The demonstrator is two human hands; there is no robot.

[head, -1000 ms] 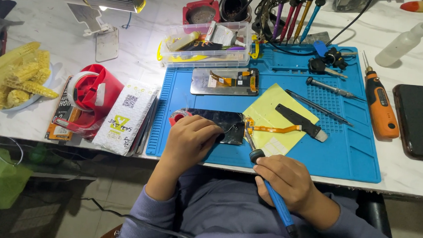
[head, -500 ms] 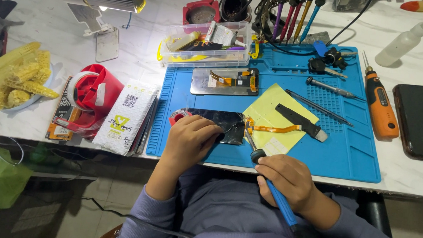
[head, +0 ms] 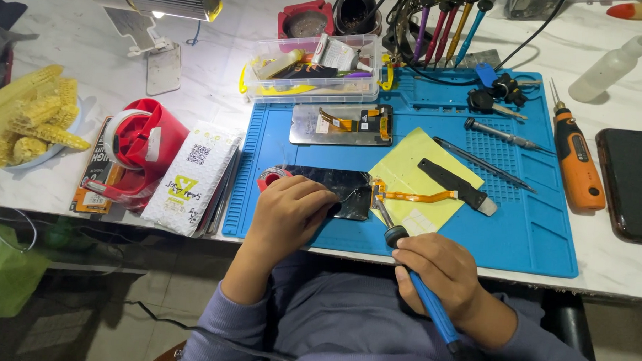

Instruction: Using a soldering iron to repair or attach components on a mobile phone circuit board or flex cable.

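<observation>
My left hand (head: 289,213) presses flat on a dark phone screen panel (head: 343,187) that lies on the blue work mat (head: 533,230). My right hand (head: 438,277) grips a blue-handled soldering iron (head: 411,276), held like a pen. Its metal tip touches the panel's right edge, where an orange flex cable (head: 420,198) runs out over a yellow sheet (head: 413,178). A black flat pry tool (head: 454,184) rests on that sheet.
A second screen panel (head: 341,124) lies further back on the mat, behind it a clear parts box (head: 310,73). An orange electric screwdriver (head: 576,162), a black phone (head: 634,184), thin drivers (head: 500,135), a red tape dispenser (head: 141,142) and corn cobs (head: 28,117) surround the mat.
The right hand and the iron have shifted very slightly; the left hand stays pressed on the panel.
</observation>
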